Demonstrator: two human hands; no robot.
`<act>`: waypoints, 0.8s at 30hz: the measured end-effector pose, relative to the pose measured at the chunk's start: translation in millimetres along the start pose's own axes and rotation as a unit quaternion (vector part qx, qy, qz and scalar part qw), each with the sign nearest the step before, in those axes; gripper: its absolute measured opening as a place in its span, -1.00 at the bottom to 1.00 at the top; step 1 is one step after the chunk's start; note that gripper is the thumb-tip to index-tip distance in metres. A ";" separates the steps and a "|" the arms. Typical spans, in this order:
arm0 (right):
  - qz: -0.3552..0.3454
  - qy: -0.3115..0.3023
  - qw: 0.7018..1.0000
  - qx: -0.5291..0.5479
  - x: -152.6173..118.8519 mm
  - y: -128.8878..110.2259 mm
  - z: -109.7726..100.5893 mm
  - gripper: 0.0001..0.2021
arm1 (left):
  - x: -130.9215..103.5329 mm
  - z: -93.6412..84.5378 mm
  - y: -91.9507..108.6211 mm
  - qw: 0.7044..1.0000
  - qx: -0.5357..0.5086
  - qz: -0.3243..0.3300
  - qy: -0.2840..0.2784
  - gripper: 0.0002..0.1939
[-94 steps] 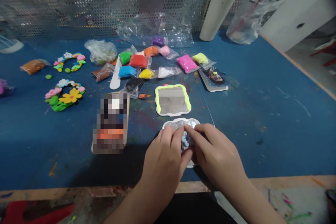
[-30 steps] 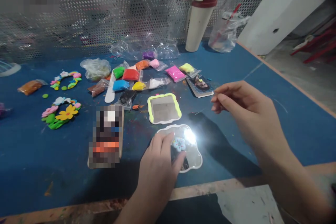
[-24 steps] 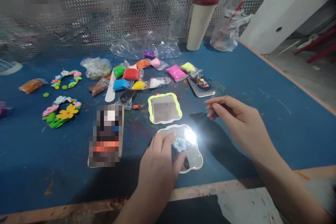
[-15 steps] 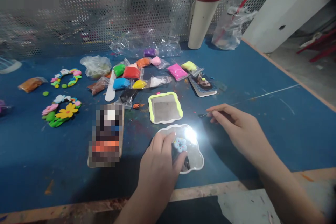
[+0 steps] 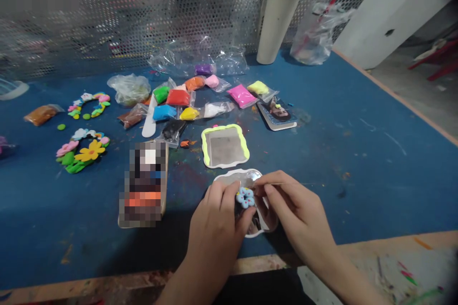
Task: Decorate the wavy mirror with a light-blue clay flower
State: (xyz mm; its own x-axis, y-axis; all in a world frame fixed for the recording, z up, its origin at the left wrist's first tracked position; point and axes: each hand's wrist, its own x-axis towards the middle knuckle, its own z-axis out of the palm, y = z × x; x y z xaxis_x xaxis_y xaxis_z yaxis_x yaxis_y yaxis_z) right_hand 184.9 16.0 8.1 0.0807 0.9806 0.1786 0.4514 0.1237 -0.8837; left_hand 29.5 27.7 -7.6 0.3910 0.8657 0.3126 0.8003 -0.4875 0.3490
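My left hand [image 5: 216, 219] rests over a white wavy-edged mirror [image 5: 260, 234], pinching a small light-blue clay flower [image 5: 245, 198] with pink dots between thumb and fingers. The flower has a hollow centre. My right hand [image 5: 298, 214] is closed on a thin, pale stick [image 5: 298, 184] pointing back to the right; its tip by the flower is hidden behind the fingers. Just beyond lies a second mirror [image 5: 226, 145], its frame partly covered in neon-yellow clay.
Bagged clay in several colours, such as a red packet [image 5: 178, 97], lies behind the mirrors. Two flower-decorated clay rings [image 5: 91, 151] and a phone [image 5: 163, 190] are at the left. A cream tumbler [image 5: 277, 24], a plastic bag [image 5: 313, 40] and a small booklet [image 5: 277, 114] stand or lie right.
My right hand has moved left and nearer, bringing the thin stick to the blue flower above the mirror. My left hand has stayed in place.
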 end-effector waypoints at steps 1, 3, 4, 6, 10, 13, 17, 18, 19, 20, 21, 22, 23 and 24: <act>-0.012 0.003 1.000 -0.007 -2.3 0.1 1.3 -0.81 | -0.2 0.2 0.0 1.000 0.001 0.001 0.002 -0.65; -0.044 0.009 0.999 -0.026 -5.9 -0.7 2.5 -0.82 | -0.3 0.1 0.6 1.000 0.001 -0.001 0.004 -0.68; -0.061 0.012 0.997 -0.039 -7.2 -1.5 2.6 -0.82 | -0.2 -0.3 1.1 1.000 -0.001 -0.003 0.002 -0.69; -0.092 0.017 0.993 -0.070 -8.7 -3.2 2.9 -0.81 | 0.5 -1.3 2.4 1.000 -0.004 -0.011 -0.006 -0.70; -0.124 0.026 0.986 -0.109 -8.6 -4.5 5.8 -0.82 | 2.8 -3.9 4.4 0.999 -0.010 -0.027 -0.022 -0.69; -0.140 0.028 0.983 -0.118 -8.3 -3.5 8.4 -0.82 | 4.2 -5.5 5.6 0.999 -0.017 -0.032 -0.039 -0.68; -0.162 0.025 0.978 -0.130 -10.9 -1.6 9.6 -0.81 | 5.1 -7.2 6.6 0.998 -0.023 -0.036 -0.052 -0.64; -0.167 0.024 0.977 -0.133 -11.8 -1.2 9.8 -0.81 | 5.2 -7.5 6.6 0.998 -0.025 -0.036 -0.054 -0.62; -0.170 0.023 0.976 -0.134 -12.5 -0.9 10.0 -0.81 | 5.2 -7.7 6.5 0.997 -0.026 -0.036 -0.056 -0.61; -0.173 0.023 0.975 -0.135 -13.2 -0.6 10.3 -0.80 | 5.0 -7.8 6.4 0.997 -0.027 -0.036 -0.058 -0.61; -0.175 0.022 0.975 -0.135 -13.6 -0.4 10.7 -0.80 | 4.8 -7.9 6.2 0.997 -0.027 -0.037 -0.060 -0.61; -0.176 0.022 0.975 -0.135 -13.8 -0.3 11.1 -0.80 | 4.6 -7.9 6.0 0.997 -0.027 -0.038 -0.061 -0.61; -0.178 0.022 0.974 -0.135 -13.9 -0.3 11.7 -0.80 | 4.4 -7.9 5.9 0.997 -0.027 -0.038 -0.063 -0.62; -0.179 0.022 0.974 -0.135 -13.9 -0.3 12.2 -0.79 | 4.2 -7.9 5.8 0.997 -0.027 -0.039 -0.064 -0.64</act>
State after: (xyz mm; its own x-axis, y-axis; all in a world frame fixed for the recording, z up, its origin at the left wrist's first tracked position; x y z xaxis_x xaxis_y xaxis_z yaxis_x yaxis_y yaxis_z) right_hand 172.9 4.2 0.6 -0.0895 0.8733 0.4789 0.6742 0.4070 -0.6163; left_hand 32.1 27.6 2.8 0.3861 0.9068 0.1691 0.8063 -0.4208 0.4157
